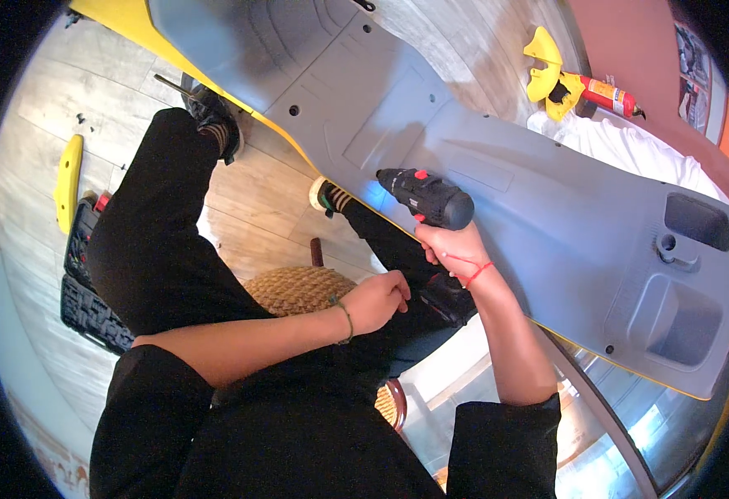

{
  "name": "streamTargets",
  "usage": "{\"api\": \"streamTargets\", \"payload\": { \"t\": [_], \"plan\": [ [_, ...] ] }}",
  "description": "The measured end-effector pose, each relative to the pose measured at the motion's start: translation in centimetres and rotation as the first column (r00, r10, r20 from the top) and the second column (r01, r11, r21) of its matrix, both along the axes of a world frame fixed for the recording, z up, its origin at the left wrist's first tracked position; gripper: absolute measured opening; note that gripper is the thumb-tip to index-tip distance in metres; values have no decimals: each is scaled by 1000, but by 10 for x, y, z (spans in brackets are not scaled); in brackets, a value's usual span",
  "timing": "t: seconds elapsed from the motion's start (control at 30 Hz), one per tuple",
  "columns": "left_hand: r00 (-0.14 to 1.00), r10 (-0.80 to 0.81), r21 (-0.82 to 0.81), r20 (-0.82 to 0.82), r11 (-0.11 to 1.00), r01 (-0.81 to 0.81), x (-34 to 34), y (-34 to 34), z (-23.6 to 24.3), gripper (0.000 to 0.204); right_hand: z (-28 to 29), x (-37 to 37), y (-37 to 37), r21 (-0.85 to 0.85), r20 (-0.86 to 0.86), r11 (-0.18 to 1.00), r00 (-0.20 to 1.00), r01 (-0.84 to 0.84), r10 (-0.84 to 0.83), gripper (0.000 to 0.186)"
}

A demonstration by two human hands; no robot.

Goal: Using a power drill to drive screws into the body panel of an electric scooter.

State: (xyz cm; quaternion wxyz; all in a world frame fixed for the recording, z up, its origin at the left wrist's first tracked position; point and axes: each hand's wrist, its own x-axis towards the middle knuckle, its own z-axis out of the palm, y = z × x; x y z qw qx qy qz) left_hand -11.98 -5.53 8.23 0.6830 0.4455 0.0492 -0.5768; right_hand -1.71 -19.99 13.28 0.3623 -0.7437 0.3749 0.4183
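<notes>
1. The floor (40, 108) is pale wood plank. The person sits low on a woven stool (298, 287), black-trousered legs stretched out forward.
2. At far left a loose yellow plastic part (68, 181) lies on the planks, and just below it an open black tool case (86, 291) lies beside the left leg.
3. The left hand (377, 299) rests near the lap, its fingers curled into a loose fist; whether anything small sits inside it cannot be told. It is close to the other wrist but apart from the drill.
4. The right hand (452, 245), a red string at its wrist, has its fingers wrapped tight round the grip of a black cordless drill (427, 198). The drill's nose points left and touches the panel, where a bluish work light glows.
5. The large grey plastic panel (547, 208), yellow along its lower edge, runs from upper left to lower right across the legs, directly under and beyond the drill.
6. Judged by its look, the panel is a stiff but fairly light moulded shell, broad and awkward, apt to flex or slide; it is best steadied along its edge or near its moulded recesses. The drill looks compact and dense, best held at its handle.
7. At upper right, yellow parts (545, 71) and a red fire extinguisher (610, 96) lie by white cloth (631, 150).
</notes>
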Motion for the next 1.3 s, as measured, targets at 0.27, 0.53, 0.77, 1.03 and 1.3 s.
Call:
{"api": "streamTargets", "payload": {
  "t": [0.27,0.53,0.77,1.03,1.3],
  "plan": [
    [973,-39,1,228,999,39,5,-2,-5,16,-4,-2,-9,82,27,996,999,35,-37,7],
    [985,-64,186,163,982,33,3,2,-50,21,60,-14,-29,198,143,975,981,103,-133,13],
    [941,281,421,-191,889,-180,55,0,-136,19,111,-93,-32,169,380,881,795,442,-472,40],
    [875,253,338,-413,935,-110,69,-3,-143,19,104,-206,1,256,263,723,673,642,-691,43],
    [923,369,139,112,913,-382,90,26,-52,16,124,-244,7,420,370,689,582,591,-725,38]
  ]
}}
